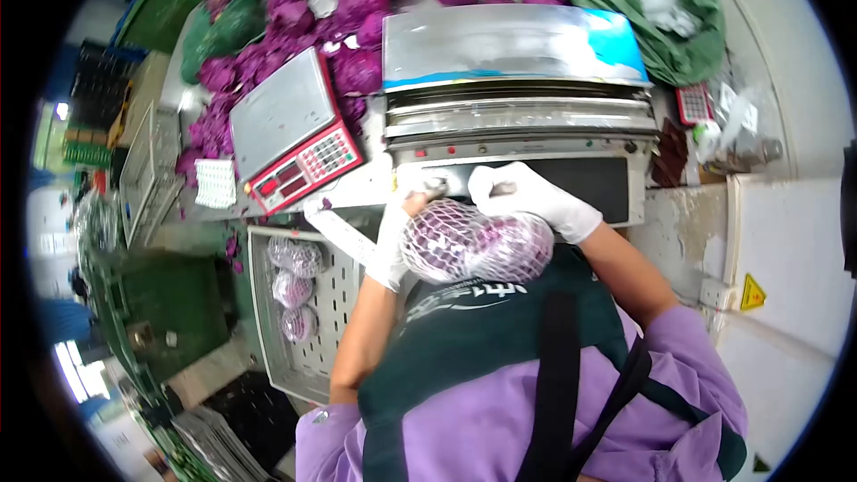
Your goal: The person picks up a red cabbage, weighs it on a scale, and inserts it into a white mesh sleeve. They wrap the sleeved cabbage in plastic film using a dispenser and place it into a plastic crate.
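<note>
A bundle of two purple cabbages point(478, 243) in white foam netting is at my apron front, by the wrapping machine's near edge. My left hand point(402, 228), in a white glove, grips its upper left side. My right hand point(527, 196), also gloved, is over its upper right, thumb and fingers pinched together. Whatever lies between those fingertips is too small to make out. A white strip point(344, 234), perhaps labels, runs beside my left wrist. Straight ahead is the film wrapping machine point(518, 116) with a dark pad point(585, 186).
Left of the machine lies a red-trimmed digital scale point(284, 116). Loose purple cabbages point(361, 0) and leaves cover the back of the table. A crate point(335, 312) at lower left holds several netted cabbages point(293, 289). A green sack point(661, 27) lies at back right.
</note>
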Available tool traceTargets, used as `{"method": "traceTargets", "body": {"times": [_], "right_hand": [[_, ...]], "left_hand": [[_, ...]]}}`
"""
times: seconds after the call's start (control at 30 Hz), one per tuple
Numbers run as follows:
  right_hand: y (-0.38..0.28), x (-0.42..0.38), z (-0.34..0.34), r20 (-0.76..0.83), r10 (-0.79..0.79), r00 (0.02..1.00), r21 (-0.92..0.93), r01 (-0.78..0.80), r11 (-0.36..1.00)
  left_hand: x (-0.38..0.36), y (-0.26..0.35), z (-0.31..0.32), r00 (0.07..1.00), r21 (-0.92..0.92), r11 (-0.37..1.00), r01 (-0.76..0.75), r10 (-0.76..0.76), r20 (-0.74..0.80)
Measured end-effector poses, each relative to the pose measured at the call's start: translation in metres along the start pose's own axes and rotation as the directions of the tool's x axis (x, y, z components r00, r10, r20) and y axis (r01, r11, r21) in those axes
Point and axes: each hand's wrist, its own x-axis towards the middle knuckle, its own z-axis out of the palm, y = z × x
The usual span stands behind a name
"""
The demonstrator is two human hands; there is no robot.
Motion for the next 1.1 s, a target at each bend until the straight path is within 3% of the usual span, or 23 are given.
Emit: {"method": "traceTargets", "body": {"times": [0.03,0.07,0.1,0.13,0.17,0.23,0.3,0.37,0.4,0.43,0.47,0.5,0.57,0.63,0.7,0.77,0.83,0.9,0.97,1.0,1.03,1.1], "right_hand": [[-0.011,0.001,0.001,0.103,0.032,0.994,-0.031,-0.029,0.999],[-0.022,0.004,0.001,0.170,0.119,0.978,-0.142,-0.095,0.985],[-0.041,0.000,0.000,0.116,0.338,0.934,-0.361,-0.278,0.890],[-0.037,0.022,0.016,0.151,0.353,0.923,-0.446,-0.255,0.858],[-0.035,0.039,0.027,0.168,0.374,0.912,-0.546,-0.229,0.806],[-0.040,0.064,0.053,0.260,0.385,0.886,-0.594,-0.168,0.787],[-0.050,0.072,0.073,0.220,0.454,0.864,-0.690,-0.191,0.698],[-0.071,0.074,0.093,0.210,0.449,0.868,-0.491,-0.304,0.817],[-0.086,0.076,0.105,0.190,0.347,0.919,-0.447,-0.234,0.864],[-0.093,0.078,0.116,0.161,0.237,0.958,-0.398,-0.156,0.904],[-0.085,0.080,0.115,0.027,0.153,0.988,-0.375,-0.132,0.918],[-0.081,0.085,0.114,-0.035,0.047,0.998,-0.509,-0.058,0.859],[-0.049,0.091,0.102,-0.170,0.004,0.985,-0.452,-0.082,0.888],[-0.016,0.090,0.091,-0.190,0.136,0.972,-0.314,-0.191,0.930],[0.006,0.089,0.101,-0.158,0.224,0.962,-0.294,-0.262,0.919],[0.020,0.090,0.116,-0.146,0.307,0.941,-0.317,-0.338,0.886],[0.029,0.093,0.130,-0.128,0.348,0.929,-0.355,-0.371,0.858],[0.039,0.095,0.134,-0.131,0.383,0.914,-0.401,-0.402,0.823],[0.043,0.097,0.139,-0.150,0.405,0.902,-0.416,-0.429,0.802],[0.045,0.098,0.141,-0.174,0.426,0.888,-0.421,-0.458,0.783],[0.048,0.098,0.144,-0.176,0.429,0.886,-0.428,-0.461,0.777],[0.053,0.098,0.149,-0.224,0.461,0.858,-0.408,-0.513,0.756]], "left_hand": [[-0.007,0.012,0.012,0.988,0.026,1.000,-0.001,-0.004,0.155],[-0.006,0.016,0.016,0.958,0.197,0.980,-0.033,-0.026,0.286],[0.017,-0.012,0.012,0.882,0.217,0.973,-0.075,-0.037,0.470],[-0.002,0.013,0.005,0.891,0.382,0.924,-0.033,-0.146,0.430],[0.007,0.015,-0.016,0.844,0.528,0.844,-0.099,-0.210,0.493],[-0.016,0.043,-0.029,0.828,0.671,0.739,-0.054,-0.342,0.444],[-0.029,0.026,-0.049,0.850,0.559,0.828,-0.026,-0.276,0.448],[-0.047,0.004,-0.068,0.876,0.249,0.967,0.052,-0.164,0.453],[-0.063,-0.005,-0.073,0.914,0.069,0.997,0.048,-0.071,0.400],[-0.080,-0.014,-0.080,0.942,-0.109,0.994,0.026,0.012,0.334],[-0.098,-0.025,-0.090,0.969,-0.242,0.970,0.016,0.045,0.242],[-0.113,-0.056,-0.108,0.994,-0.418,0.908,-0.037,0.074,0.074],[-0.144,-0.090,-0.133,0.970,-0.662,0.714,-0.225,0.099,-0.223],[-0.186,-0.110,-0.151,0.843,-0.720,0.439,-0.538,0.277,-0.461],[-0.230,-0.122,-0.181,0.638,-0.590,0.244,-0.769,0.331,-0.695],[-0.273,-0.144,-0.230,0.462,-0.410,0.276,-0.870,0.159,-0.873],[-0.304,-0.156,-0.276,0.193,-0.128,0.359,-0.924,0.152,-0.969],[-0.330,-0.159,-0.312,-0.136,0.111,0.570,-0.814,-0.001,-0.991],[-0.350,-0.187,-0.370,-0.416,0.294,0.733,-0.614,0.016,-0.909],[-0.364,-0.226,-0.422,-0.567,0.353,0.847,-0.397,0.076,-0.820],[-0.368,-0.219,-0.427,-0.648,0.347,0.918,-0.189,0.149,-0.747],[-0.369,-0.198,-0.422,-0.672,0.271,0.963,-0.002,0.199,-0.713]]}}
